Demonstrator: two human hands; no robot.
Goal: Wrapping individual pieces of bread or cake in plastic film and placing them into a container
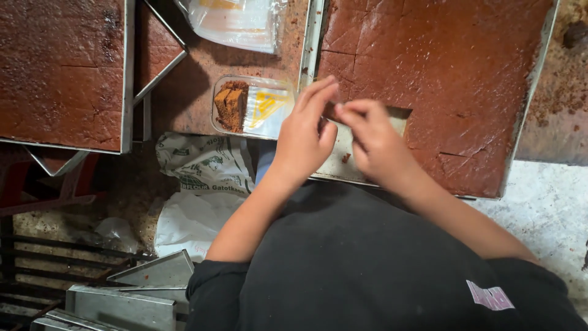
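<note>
A person's left hand (pixel 304 132) and right hand (pixel 375 140) meet fingertip to fingertip over a tray (pixel 531 79) of scored brown cake (pixel 453 67), pinching a small dark piece between them; just left sits a clear plastic box (pixel 252 106) holding a cake slice (pixel 231 105)

clear plastic box (pixel 252 106), yellow label | white-green sack (pixel 208 164) below
</note>
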